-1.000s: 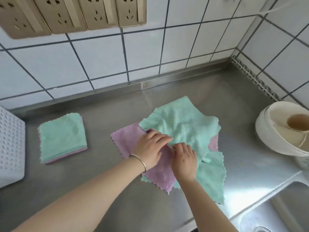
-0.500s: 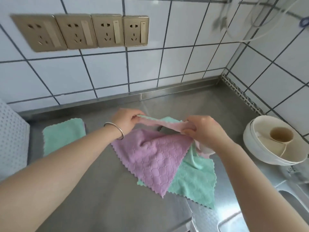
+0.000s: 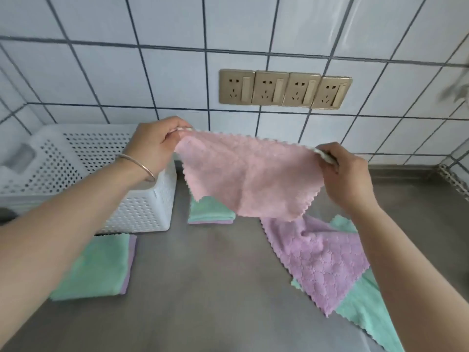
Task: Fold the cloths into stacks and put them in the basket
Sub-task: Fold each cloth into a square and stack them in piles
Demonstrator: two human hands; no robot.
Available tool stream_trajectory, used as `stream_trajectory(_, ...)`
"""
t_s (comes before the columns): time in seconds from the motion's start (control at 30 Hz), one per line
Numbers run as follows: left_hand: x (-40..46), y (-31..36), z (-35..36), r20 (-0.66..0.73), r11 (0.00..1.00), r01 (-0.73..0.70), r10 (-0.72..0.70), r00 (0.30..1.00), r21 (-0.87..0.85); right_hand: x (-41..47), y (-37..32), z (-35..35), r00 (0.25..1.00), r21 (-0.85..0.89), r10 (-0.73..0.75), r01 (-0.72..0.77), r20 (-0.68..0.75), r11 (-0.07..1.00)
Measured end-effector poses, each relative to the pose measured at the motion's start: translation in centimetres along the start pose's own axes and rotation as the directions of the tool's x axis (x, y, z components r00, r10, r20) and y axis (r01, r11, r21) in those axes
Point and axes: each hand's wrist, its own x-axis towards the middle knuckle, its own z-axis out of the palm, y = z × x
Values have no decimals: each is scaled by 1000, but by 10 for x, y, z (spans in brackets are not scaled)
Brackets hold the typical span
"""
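Left hand: the left hand (image 3: 154, 144) is raised above the counter, thumb and fingers pinched tight on the far-left corner of the pink cloth (image 3: 250, 177). A thin bangle (image 3: 138, 165) sits on that wrist.
Right hand: the right hand (image 3: 346, 174) is up at about the same height, fingers curled closed on the cloth's right corner, so only a little of the edge shows out of the grip.
Pink cloth: stretched in the air between the two hands, its zigzag top edge pulled nearly straight and the rest hanging down loose. It is off the counter and hides part of the folded stack behind it.
Loose cloths: a purple cloth (image 3: 319, 260) lies unfolded and rumpled on the counter at the right, on top of a green cloth (image 3: 368, 311) that sticks out at its near and far edges.
Folded stacks: one green-over-purple folded stack (image 3: 210, 212) sits just right of the basket; a second folded stack (image 3: 101, 268), green on top with purple showing at its right edge, lies on the near side of the basket, partly behind the left forearm.
Basket: the white perforated basket (image 3: 142, 207) stands at the far left against the wall; I can't see what is inside.
Counter: steel counter (image 3: 203, 288), dull grey.
Wall: white tiles with a row of four beige sockets (image 3: 284, 90) above the cloth.
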Motion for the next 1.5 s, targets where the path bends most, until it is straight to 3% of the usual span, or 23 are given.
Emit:
stream_trajectory(0.13,-70,-28,-36,149,1000,8,-5,989,-20,-27,-14,21,960,355,127,-212,249,910)
stream_trajectory(0.23,-132,-63,-39,383,994,105,-112,917,39,-71,-13,48,854,409,184,-409,486,816)
stream_trajectory(0.33,-193,-96,-23,568,968,222,-246,785,114,-126,-2,74,726,325,217,-527,653,785)
stream_trajectory(0.47,-254,-117,0,702,939,295,-329,632,175,-191,16,91,532,165,300,-660,792,733)
stream_trajectory(0.57,-283,-124,13,809,924,317,-350,472,215,-222,35,96,377,11,301,-639,876,769)
stream_trajectory(0.67,-288,-132,22,856,917,320,-353,377,237,-234,53,102,258,-121,323,-581,911,805)
stream_trajectory(0.77,-276,-138,35,841,904,347,-380,384,250,-230,62,113,303,-167,401,-580,864,797)
stream_trajectory(1.03,-216,-162,70,617,833,442,-546,566,331,-190,56,161,596,-240,509,-474,621,847)
stream_trajectory(1.2,-200,-172,93,525,798,470,-603,601,378,-178,58,175,626,-318,549,-450,554,834)
stream_trajectory(1.5,-197,-187,112,450,730,528,-683,575,435,-174,63,187,607,-395,597,-447,525,803)
